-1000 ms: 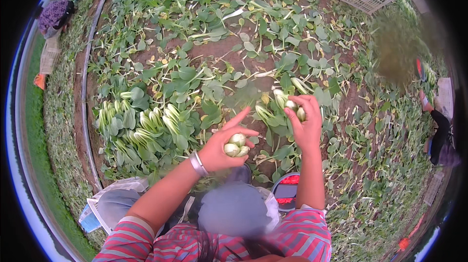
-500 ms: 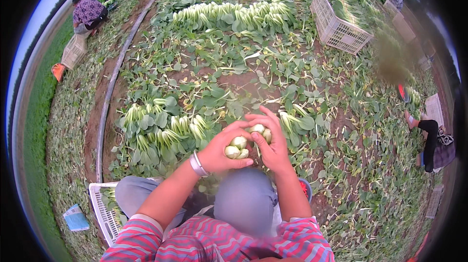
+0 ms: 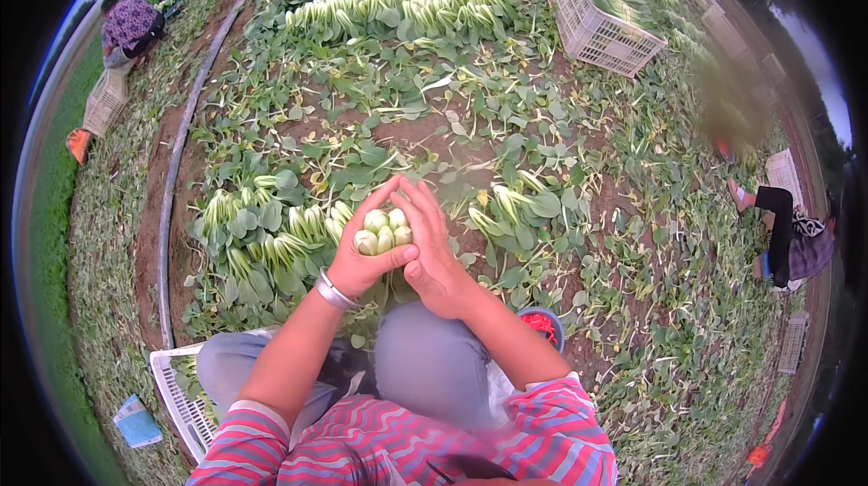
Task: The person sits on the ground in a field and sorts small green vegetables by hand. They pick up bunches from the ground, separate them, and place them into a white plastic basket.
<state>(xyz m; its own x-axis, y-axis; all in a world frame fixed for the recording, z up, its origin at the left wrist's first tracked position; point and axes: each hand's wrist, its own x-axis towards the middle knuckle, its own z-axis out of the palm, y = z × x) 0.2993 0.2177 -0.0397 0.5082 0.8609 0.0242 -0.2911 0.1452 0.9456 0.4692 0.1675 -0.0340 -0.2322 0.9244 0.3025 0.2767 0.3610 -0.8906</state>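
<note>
Between my two hands is a bunch of green bok choy (image 3: pixel 384 233), its pale stem ends facing up at me. My left hand (image 3: pixel 357 262) curves around its left side, thumb across the front. Pressed against the right side is my right hand (image 3: pixel 438 260), with the fingertips of both hands meeting above the bunch. The leaves of the bunch are hidden below my hands. To the left of my left hand lies a pile of bok choy (image 3: pixel 271 228) on the ground. A smaller pile (image 3: pixel 515 215) lies to the right of my right hand.
A round tub (image 3: pixel 558 334) with red strips stands by my right knee. At my left is a white plastic crate (image 3: pixel 185 405). Farther off are a long row of bok choy (image 3: pixel 407 11), a filled crate (image 3: pixel 601 29), a grey hose (image 3: pixel 176 156) and several people.
My hands held two separate clusters of bok choy; these are now pressed together into one bunch. Both hands have closed in and shifted left in view. The whole view has shifted a little too.
</note>
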